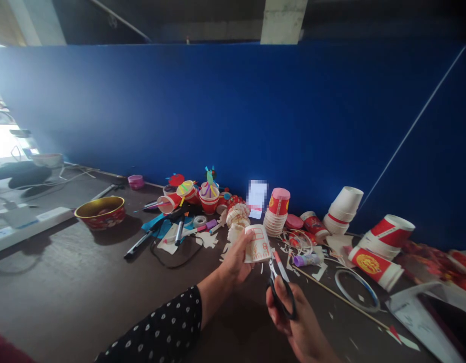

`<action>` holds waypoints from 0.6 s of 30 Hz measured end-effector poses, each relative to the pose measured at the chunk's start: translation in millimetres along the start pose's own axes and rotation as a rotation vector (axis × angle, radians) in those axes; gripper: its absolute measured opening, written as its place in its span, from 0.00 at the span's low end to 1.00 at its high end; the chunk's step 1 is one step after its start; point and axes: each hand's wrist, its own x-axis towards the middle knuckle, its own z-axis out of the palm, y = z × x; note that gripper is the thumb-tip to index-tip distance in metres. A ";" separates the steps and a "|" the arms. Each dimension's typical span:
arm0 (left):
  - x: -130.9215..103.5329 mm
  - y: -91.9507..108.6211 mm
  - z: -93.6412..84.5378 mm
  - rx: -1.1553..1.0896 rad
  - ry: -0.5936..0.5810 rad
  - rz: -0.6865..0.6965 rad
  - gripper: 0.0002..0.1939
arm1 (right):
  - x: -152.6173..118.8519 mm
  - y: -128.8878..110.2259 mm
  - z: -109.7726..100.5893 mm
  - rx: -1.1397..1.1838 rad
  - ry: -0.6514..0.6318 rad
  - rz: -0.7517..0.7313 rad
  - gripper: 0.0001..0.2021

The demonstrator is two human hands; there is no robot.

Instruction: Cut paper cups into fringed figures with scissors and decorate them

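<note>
In the head view my left hand grips a white paper cup with red line drawings on its side. The cup is tilted, held above the table. My right hand has its fingers through the black handles of a pair of scissors. The blades point up and touch or nearly touch the right edge of the cup; I cannot tell how far they cut into it. Just behind the scissors lies a red and white marker-like stick.
A stack of paper cups with a pink top stands behind my hands. Rightward are more red and white cups, a tape ring and a thin stick. Decorated cups, markers and a red bowl lie left.
</note>
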 end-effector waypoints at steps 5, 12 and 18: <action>-0.5 1.4 1.5 -0.006 -0.006 -0.005 0.15 | 2.0 0.8 0.7 -0.012 -0.010 0.007 0.25; 0.0 1.6 0.6 -0.041 -0.014 0.000 0.13 | 1.5 -3.5 3.0 -0.042 -0.004 0.017 0.26; 1.1 2.4 -1.3 -0.036 -0.015 0.009 0.13 | 0.2 -5.9 4.5 -0.073 0.015 0.034 0.27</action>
